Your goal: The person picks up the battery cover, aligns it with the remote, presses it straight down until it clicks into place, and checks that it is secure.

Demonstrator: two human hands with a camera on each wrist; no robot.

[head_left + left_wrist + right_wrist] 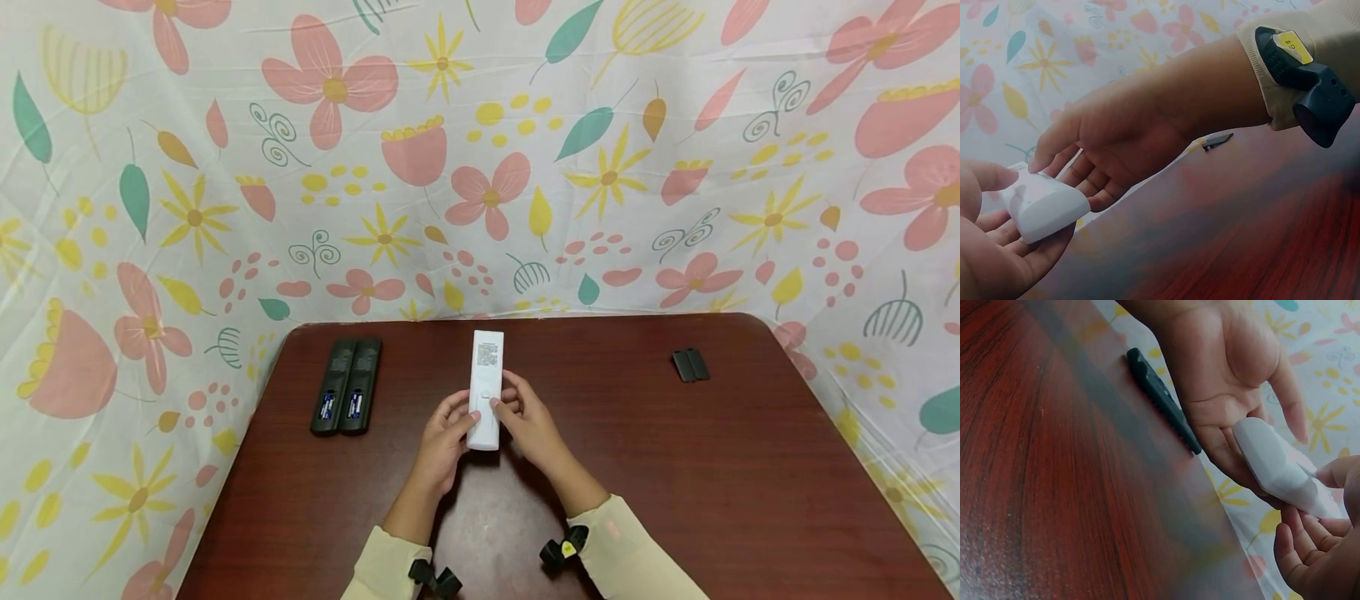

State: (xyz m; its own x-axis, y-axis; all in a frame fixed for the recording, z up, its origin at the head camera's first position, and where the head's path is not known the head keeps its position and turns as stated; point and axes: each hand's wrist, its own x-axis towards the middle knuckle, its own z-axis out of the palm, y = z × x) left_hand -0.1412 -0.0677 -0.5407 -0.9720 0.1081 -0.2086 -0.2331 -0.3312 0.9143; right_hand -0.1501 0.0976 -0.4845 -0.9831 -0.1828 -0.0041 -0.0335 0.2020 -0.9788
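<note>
- Flower-printed white cloth (pixel 525 52) backs the reddish-brown wood-look table (pixel 675 500), and centre stage, held above it: a slim white plastic remote (pixel 484 435)!
- Left hand (pixel 444 442) and right hand (pixel 532 427) both grip it; uneven pressure might make it slip and drop.
- Leftward, two long black plastic remotes (pixel 363 367); a knock could spill their exposed blue-and-silver batteries (pixel 327 406).
- Far right, small black plastic covers (pixel 690 365): a stray sleeve (pixel 637 550) could scatter them.

sleeves (pixel 633 554): pale beige, long | wrist devices (pixel 1325 109): black, rounded | right-device label (pixel 1293 48): yellow
</note>
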